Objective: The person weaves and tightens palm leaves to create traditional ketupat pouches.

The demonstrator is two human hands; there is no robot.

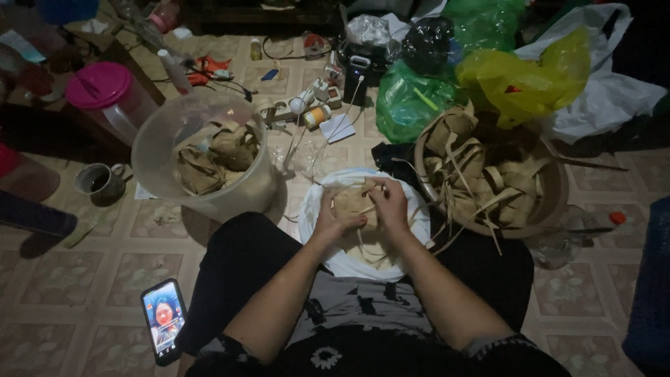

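Head view, 1 frame. Woven leaf pouch (352,204): tan, betw. both hands, over white bowl (419,227) on lap. L hand (333,218): cupped on pouch's left side, fingers curled round it. R hand (389,202): on pouch top/right, fingertips (380,187) pinched narrow on a leaf strip at upper edge. Loose strips hang below pouch into bowl. Nearby: clear tub (202,155) w/ finished pouches, left; brown basket (548,183) w/ leaf pouches & strips, right; phone (162,320) on tile floor, lit; mug (99,181); pink-lidded jug (108,89).
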